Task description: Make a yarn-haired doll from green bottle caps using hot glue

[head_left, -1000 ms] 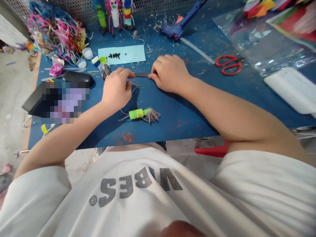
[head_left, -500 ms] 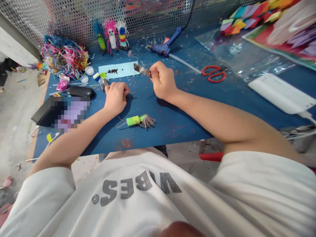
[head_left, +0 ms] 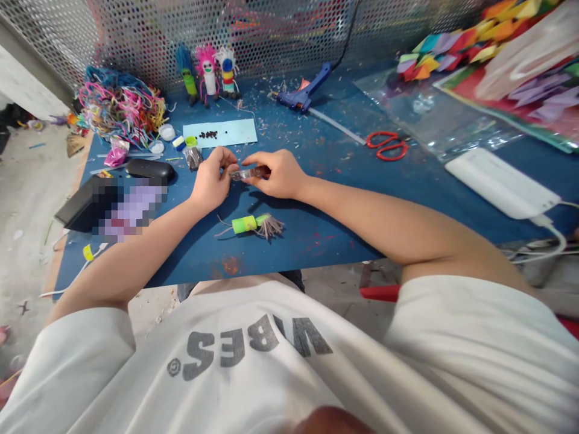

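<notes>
My right hand [head_left: 284, 173] is closed on a short, flat metal blade [head_left: 250, 173] with a stained, worn surface, which points left. My left hand [head_left: 215, 178] is curled with its fingertips together at the blade's far end; what they pinch is too small to tell. Just in front of the hands lies a small yarn doll [head_left: 246, 225] with a green and yellow body and grey-brown strands. Behind them a light blue strip [head_left: 237, 134] carries several tiny dark bits [head_left: 208, 134]. A dark lump in clear wrap [head_left: 193, 158] sits beside my left hand.
Three finished-looking yarn dolls [head_left: 208, 75] stand against the perforated metal panel [head_left: 280, 30]. A yarn heap [head_left: 120, 108] is at the left. A blue glue gun [head_left: 305, 90], red-handled scissors [head_left: 386, 146] and a white power bank [head_left: 502, 184] lie to the right.
My right hand has come down and left with the blade, from over the blue strip to my left hand. My left fingers have risen to the blade's end.
</notes>
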A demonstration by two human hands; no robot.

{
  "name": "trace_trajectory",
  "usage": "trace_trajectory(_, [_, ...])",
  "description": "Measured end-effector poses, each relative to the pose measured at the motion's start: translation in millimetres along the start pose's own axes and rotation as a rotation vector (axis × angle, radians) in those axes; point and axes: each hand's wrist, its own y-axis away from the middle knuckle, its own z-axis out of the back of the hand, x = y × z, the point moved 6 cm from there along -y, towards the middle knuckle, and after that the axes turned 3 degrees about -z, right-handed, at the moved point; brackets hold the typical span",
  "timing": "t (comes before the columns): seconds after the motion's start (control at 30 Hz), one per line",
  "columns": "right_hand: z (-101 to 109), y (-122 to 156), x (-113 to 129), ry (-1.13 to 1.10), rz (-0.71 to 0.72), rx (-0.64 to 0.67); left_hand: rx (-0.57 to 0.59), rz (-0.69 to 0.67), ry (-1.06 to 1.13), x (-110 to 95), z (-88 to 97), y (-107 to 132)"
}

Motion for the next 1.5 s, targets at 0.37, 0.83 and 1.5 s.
trace_trajectory(0.37, [-0.8,1.1,-6.7,0.067,0.038,-0.074,0.163,-0.081,-0.49,-18.8,-8.1,7.8])
trace_trajectory(0.83, [10.5,-6.4,-13.4,-0.323,-0.067,-0.238,0.066,0.02,-0.309,-13.8,1.0,2.0])
trace_trajectory(1.5, [9.5,-7.7,1.7,-0.359,-0.139,-0.127,0.154,-0.021,0.089,-13.8,-9.0,5.2])
